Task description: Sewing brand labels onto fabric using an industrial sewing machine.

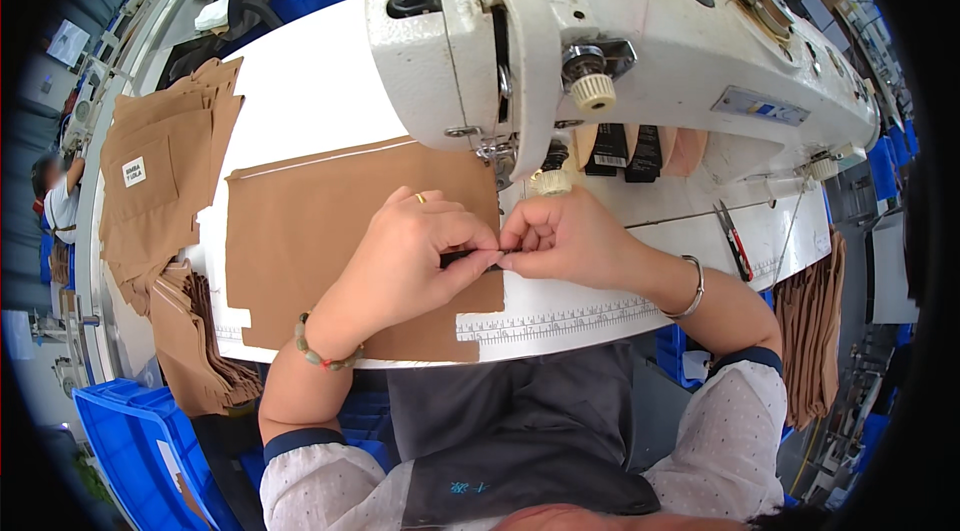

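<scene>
A brown fabric panel [300,251] with notched lower corners lies flat on the white sewing table, a pale line running along its top edge. Over its right edge, my left hand [410,256] pinches thumb and forefinger on a small dark piece, perhaps a strip or label. My right hand [572,243] meets it fingertip to fingertip, also closed in a pinch at the dark piece's right end. Most of that piece is hidden by the fingers. Just beyond both hands stands the needle area of a white sewing machine [640,31].
Stacked brown pieces [150,151] with a sewn pocket lie at the left, more [195,341] droop over the edge. Red-handled snips [735,243] rest at right beside a printed ruler [560,319]. Brown panels [808,331] hang at right; a blue crate [150,451] stands lower left. A person [62,196] sits far left.
</scene>
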The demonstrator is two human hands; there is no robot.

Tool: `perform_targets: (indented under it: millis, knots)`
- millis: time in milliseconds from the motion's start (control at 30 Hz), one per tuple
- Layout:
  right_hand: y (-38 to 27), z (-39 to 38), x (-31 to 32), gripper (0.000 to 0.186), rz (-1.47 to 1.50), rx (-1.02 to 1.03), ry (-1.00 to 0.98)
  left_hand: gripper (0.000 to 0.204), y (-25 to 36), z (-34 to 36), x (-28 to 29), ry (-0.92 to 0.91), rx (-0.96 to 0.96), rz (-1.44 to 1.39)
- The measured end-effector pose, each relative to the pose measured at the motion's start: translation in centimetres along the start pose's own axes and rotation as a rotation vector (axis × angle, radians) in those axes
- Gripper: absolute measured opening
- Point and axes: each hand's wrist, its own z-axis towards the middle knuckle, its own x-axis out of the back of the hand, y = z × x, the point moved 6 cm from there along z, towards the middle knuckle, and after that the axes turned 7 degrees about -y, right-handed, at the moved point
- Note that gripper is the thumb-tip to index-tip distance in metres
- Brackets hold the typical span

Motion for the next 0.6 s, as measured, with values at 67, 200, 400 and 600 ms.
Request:
perform_targets:
  millis: [67,200,400,600]
  knots:
    - [-1.6,-0.5,-0.8,0.022,-0.403,0.211,-0.13,0.011,-0.2,-0.2,0.7,-0.029,-0.002,-0.037]
    - [-3.0,-2.7,-4.6,0.024,-0.998,0.695,-0.171,0.009,-0.7,-1.1,3.3,-0.022,0.074,-0.336]
    - [-1.9,-3.2,-6.3,0.016,-1.287,0.897,-0.031,0.007,3.3,-3.3,2.8,-0.206,-0.088,-0.427]
    - [-1.6,-1.5,-4.5,0.013,-0.911,0.754,0.02,0.007,6.4,-4.8,-2.3,-0.377,-0.199,-0.385]
